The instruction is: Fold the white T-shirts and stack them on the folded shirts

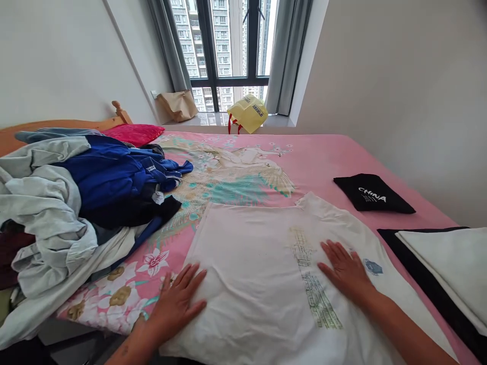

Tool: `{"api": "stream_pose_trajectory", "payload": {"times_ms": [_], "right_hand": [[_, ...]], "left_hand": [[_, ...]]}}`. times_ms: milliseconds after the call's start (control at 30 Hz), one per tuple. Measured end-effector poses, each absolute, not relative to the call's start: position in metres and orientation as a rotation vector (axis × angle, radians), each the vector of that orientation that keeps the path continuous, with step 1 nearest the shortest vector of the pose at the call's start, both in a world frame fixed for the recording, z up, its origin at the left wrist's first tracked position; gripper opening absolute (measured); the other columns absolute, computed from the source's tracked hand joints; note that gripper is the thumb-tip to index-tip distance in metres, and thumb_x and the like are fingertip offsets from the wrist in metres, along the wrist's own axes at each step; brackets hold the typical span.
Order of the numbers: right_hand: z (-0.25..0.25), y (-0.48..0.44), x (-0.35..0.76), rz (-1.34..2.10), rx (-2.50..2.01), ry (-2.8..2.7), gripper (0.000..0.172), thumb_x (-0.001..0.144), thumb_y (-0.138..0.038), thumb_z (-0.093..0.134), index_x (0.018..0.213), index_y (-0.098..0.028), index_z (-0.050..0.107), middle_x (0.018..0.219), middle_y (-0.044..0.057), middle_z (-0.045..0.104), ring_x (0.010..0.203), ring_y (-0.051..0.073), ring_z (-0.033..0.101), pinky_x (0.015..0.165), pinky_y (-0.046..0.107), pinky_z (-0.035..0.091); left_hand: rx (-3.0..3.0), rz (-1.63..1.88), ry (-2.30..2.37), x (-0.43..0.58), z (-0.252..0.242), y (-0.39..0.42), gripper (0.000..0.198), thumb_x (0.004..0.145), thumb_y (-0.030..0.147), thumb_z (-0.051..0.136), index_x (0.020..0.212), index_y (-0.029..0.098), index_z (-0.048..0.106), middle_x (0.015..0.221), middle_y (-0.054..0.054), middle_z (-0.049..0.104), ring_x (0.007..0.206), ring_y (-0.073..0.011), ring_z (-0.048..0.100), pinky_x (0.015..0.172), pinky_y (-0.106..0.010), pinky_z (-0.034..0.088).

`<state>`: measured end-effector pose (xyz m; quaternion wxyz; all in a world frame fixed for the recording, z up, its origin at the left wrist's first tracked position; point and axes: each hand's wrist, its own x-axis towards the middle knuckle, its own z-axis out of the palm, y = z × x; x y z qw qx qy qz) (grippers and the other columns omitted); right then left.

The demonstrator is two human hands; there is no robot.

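Observation:
A white T-shirt (251, 253) with a printed pattern lies spread across the near side of the bed, its hem to the left and its collar and sleeves to the right. My left hand (177, 299) rests with fingers spread at the shirt's left edge, partly over the bedsheet. Flat on the right part of the shirt, beside the green and grey print, lies my right hand (344, 268), its fingers stretched out. Neither hand grips anything. The shirt's lowest edge runs out of the picture.
A pink flowered bedsheet (315, 157) covers the bed. On the left is a heap of clothes (110, 177); on the right, a folded black garment (375, 192) and a stack of folded white and black clothes (452, 268). A yellow bag (249, 114) and paper bag (178, 105) stand by the window.

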<state>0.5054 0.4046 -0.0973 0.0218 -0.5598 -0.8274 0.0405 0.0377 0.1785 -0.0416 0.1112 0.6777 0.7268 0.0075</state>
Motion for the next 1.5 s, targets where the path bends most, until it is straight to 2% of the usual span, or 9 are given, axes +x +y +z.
{"api": "stream_pose_trajectory", "payload": {"times_ms": [100,200,367,500,633,767,1100,1267,1500], "right_hand": [[-0.088,0.387,0.534,0.170,-2.129,-2.320,0.066,0.084,-0.058,0.030,0.140,-0.024,0.032,0.147,0.007,0.025,0.135,0.030,0.020,0.102,0.060,0.023],[-0.059,0.351,0.481,0.285,-2.002,-2.352,0.058,0.086,-0.051,0.029,0.135,-0.021,0.041,0.143,0.008,0.034,0.134,0.029,0.025,0.104,0.056,0.026],[-0.036,0.281,0.368,0.449,-0.985,-2.751,0.047,0.091,-0.040,0.028,0.136,-0.030,0.037,0.145,0.001,0.033,0.136,0.019,0.021,0.110,0.046,0.020],[-0.056,0.309,0.416,0.343,-1.506,-2.621,0.052,0.089,-0.043,0.031,0.138,-0.025,0.035,0.146,0.006,0.029,0.135,0.025,0.023,0.107,0.055,0.017],[-0.058,0.348,0.469,0.251,-2.011,-2.305,0.050,0.087,-0.039,0.031,0.132,-0.020,0.044,0.141,0.013,0.037,0.130,0.033,0.033,0.095,0.064,0.028],[-0.032,0.311,0.403,0.291,-1.488,-2.396,0.042,0.089,-0.035,0.031,0.125,-0.025,0.050,0.137,0.009,0.044,0.129,0.026,0.036,0.100,0.053,0.030],[-0.011,0.221,0.212,0.754,-0.822,-2.643,0.052,0.091,-0.045,0.027,0.138,-0.023,0.029,0.147,0.006,0.028,0.138,0.026,0.012,0.106,0.060,0.008],[-0.025,0.233,0.219,0.730,-0.775,-2.765,0.057,0.088,-0.057,0.021,0.140,-0.037,0.012,0.150,-0.008,0.011,0.138,0.021,0.006,0.109,0.055,0.003],[-0.032,0.301,0.296,0.654,-1.103,-2.792,0.057,0.091,-0.050,0.021,0.143,-0.025,0.021,0.152,0.004,0.011,0.139,0.022,-0.001,0.107,0.056,-0.007]], "left_hand": [[1.881,-0.002,2.307,0.013,-0.021,0.142,0.042,0.078,0.046,0.049,0.118,0.037,0.056,0.133,-0.003,0.050,0.125,-0.0286,0.039,0.107,-0.054,0.017],[1.984,0.133,2.270,0.035,-0.002,0.150,0.029,0.077,0.037,0.050,0.101,0.032,0.065,0.122,-0.005,0.057,0.118,-0.0263,0.046,0.106,-0.049,0.025],[2.052,0.148,2.110,0.102,-0.018,0.166,0.055,0.081,0.049,0.044,0.133,0.033,0.040,0.146,-0.005,0.033,0.133,-0.0270,0.029,0.108,-0.055,0.016],[1.969,0.022,2.221,0.083,-0.048,0.128,0.074,0.079,0.061,0.037,0.142,0.026,0.021,0.150,-0.008,0.018,0.138,-0.0279,0.015,0.109,-0.055,0.004],[1.932,0.041,2.297,0.061,-0.046,0.109,0.071,0.079,0.062,0.037,0.138,0.024,0.033,0.147,-0.010,0.028,0.135,-0.0281,0.025,0.109,-0.054,0.004],[1.899,0.170,2.475,0.075,-0.032,0.133,0.048,0.087,0.046,0.030,0.118,0.021,0.057,0.135,-0.010,0.048,0.127,-0.0242,0.038,0.109,-0.050,0.013],[2.035,0.141,2.491,0.083,-0.072,0.135,0.057,0.081,0.039,0.039,0.136,0.023,0.038,0.147,-0.005,0.028,0.138,-0.0255,0.017,0.110,-0.052,0.002],[2.077,0.162,2.516,0.079,-0.079,0.141,0.057,0.079,0.041,0.039,0.133,0.023,0.044,0.145,-0.005,0.031,0.137,-0.0266,0.019,0.110,-0.052,0.001],[2.090,0.061,2.565,0.082,-0.078,0.146,0.063,0.079,0.050,0.035,0.134,0.021,0.042,0.146,-0.004,0.030,0.138,-0.0244,0.015,0.110,-0.052,-0.001]]}}
